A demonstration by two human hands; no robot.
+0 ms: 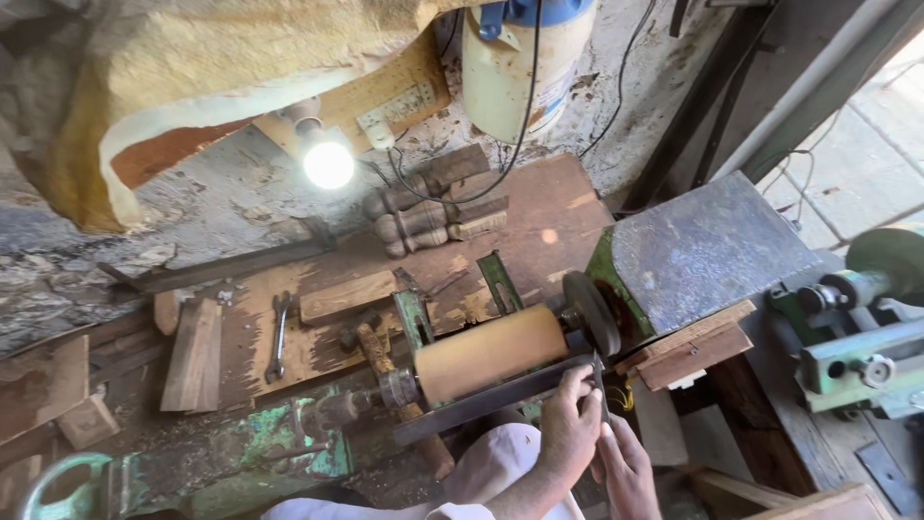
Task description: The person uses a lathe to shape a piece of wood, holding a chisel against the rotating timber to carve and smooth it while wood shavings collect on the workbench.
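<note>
**Turning a wooden roller on the lathe**

Holding a thin metal chisel [599, 385], both hands sit at the near edge of the bench. The left hand [570, 429] is curled shut around the tool and the right hand [630, 472] grips it lower down. The tip touches the right end of the wooden cylinder [491, 351], which lies sideways in the lathe [404, 323], by the dark round disc [589, 313]. The wood already looks round, smooth and pale orange. Shaping seems well along, with finer cutting left. A spanner [279, 335] lies on the rough boards.
</note>
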